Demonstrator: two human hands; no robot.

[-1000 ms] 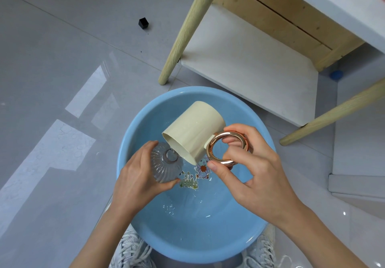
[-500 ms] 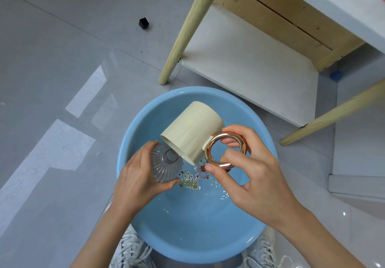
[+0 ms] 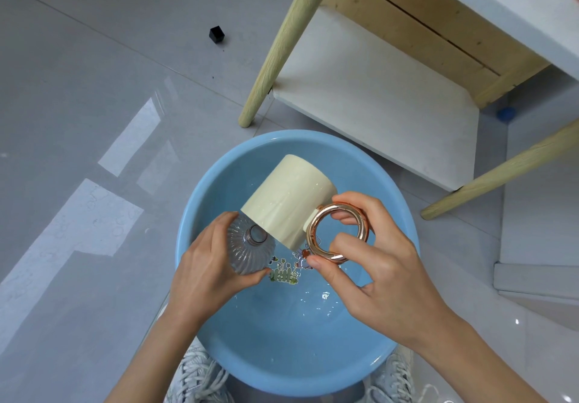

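A cream mug (image 3: 289, 202) with a round rose-gold ring handle (image 3: 338, 233) is tilted mouth-down to the left over a blue plastic basin (image 3: 200, 202). My right hand (image 3: 376, 268) pinches the ring handle, with fingers through it. My left hand (image 3: 206, 261) grips a ribbed clear glass bottle (image 3: 247, 250), its open neck right under the mug's lip. Shallow water and a cartoon print show at the basin's bottom.
The basin sits on a glossy grey tile floor between my white sneakers (image 3: 197, 377). A pale wooden table leg (image 3: 282, 42) and a white lower shelf (image 3: 376, 89) stand just beyond the basin. A small black cube (image 3: 216, 34) lies on the floor at far left.
The mug has tipped slightly further and shifted a little up and left over the bottle's neck. My left hand and the bottle have stayed in place.
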